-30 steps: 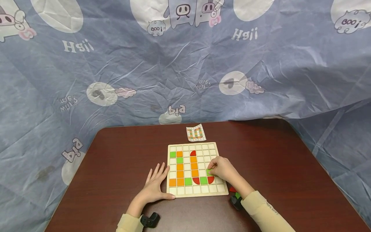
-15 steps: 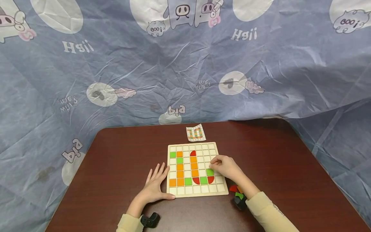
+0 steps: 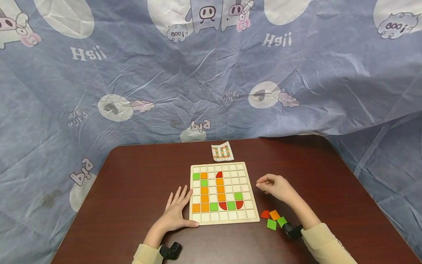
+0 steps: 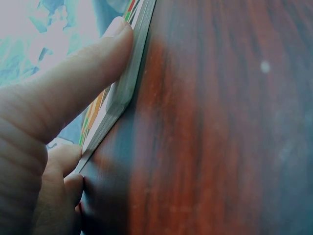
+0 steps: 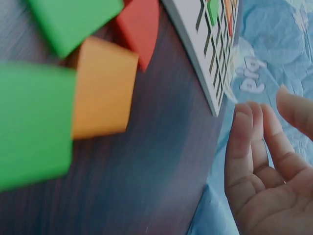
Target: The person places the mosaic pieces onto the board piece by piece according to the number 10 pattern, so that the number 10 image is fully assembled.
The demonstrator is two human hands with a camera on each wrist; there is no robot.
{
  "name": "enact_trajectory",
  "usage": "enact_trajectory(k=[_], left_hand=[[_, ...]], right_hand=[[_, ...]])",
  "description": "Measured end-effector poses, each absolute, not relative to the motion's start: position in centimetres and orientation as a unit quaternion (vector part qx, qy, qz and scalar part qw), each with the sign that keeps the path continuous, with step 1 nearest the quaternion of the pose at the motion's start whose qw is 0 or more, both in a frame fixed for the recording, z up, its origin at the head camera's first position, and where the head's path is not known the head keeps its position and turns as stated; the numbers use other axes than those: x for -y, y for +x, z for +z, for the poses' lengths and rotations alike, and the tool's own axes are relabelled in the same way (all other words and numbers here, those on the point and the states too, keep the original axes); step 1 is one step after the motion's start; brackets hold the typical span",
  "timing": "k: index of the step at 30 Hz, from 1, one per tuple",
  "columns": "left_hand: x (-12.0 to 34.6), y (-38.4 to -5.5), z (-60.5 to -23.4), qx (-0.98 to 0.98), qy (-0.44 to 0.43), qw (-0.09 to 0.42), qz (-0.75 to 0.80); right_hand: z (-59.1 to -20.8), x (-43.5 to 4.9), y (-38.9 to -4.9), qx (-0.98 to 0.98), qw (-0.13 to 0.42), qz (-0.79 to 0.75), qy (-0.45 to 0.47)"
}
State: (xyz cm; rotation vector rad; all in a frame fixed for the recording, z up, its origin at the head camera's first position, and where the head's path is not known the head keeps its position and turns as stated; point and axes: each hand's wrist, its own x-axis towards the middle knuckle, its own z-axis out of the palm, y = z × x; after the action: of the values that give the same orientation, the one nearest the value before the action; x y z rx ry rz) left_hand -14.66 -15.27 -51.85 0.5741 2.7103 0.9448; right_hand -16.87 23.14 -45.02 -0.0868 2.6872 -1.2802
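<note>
A pale gridded board (image 3: 227,222) lies on the table, with green and orange square tiles and red quarter-circle tiles set in some cells. At its left edge my left hand (image 3: 176,212) has its fingers spread, the thumb (image 4: 110,49) resting on the near left corner. To the right of the board hovers my right hand (image 3: 276,187), fingers slightly bent, thumb apart from them and nothing between. Below that hand lie loose tiles: a red quarter circle (image 3: 265,214), an orange square (image 3: 274,215) and two green squares (image 3: 271,224).
Behind the board is a small paper card (image 3: 222,151) printed with a coloured grid pattern. The dark reddish-brown table (image 3: 148,176) ends at a blue patterned cloth (image 3: 184,80) hanging at the back. Black wrist devices (image 3: 170,250) sit at both cuffs.
My right hand has let go of the green square tile in the board's right part and moved away to the right. The loose tiles have come into fuller view. My left hand stays put.
</note>
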Motion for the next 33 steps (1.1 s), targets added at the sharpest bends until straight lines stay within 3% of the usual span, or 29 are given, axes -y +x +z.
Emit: enact_trajectory(k=[12, 26, 33], left_hand=[[15.3, -14.7, -51.9, -0.923, 0.194, 0.105, 0.315], [15.2, -14.6, -51.8, -0.921, 0.194, 0.105, 0.323], [15.2, -14.5, -51.8, -0.922, 0.193, 0.104, 0.320]], right_hand=[[-45.5, -27.1, -14.3, -0.884, 0.157, -0.440, -0.028], [-46.8, -28.2, -12.5, -0.864, 0.178, -0.466, -0.076], [-47.7, -28.0, -11.6, -0.891, 0.152, -0.411, -0.115]])
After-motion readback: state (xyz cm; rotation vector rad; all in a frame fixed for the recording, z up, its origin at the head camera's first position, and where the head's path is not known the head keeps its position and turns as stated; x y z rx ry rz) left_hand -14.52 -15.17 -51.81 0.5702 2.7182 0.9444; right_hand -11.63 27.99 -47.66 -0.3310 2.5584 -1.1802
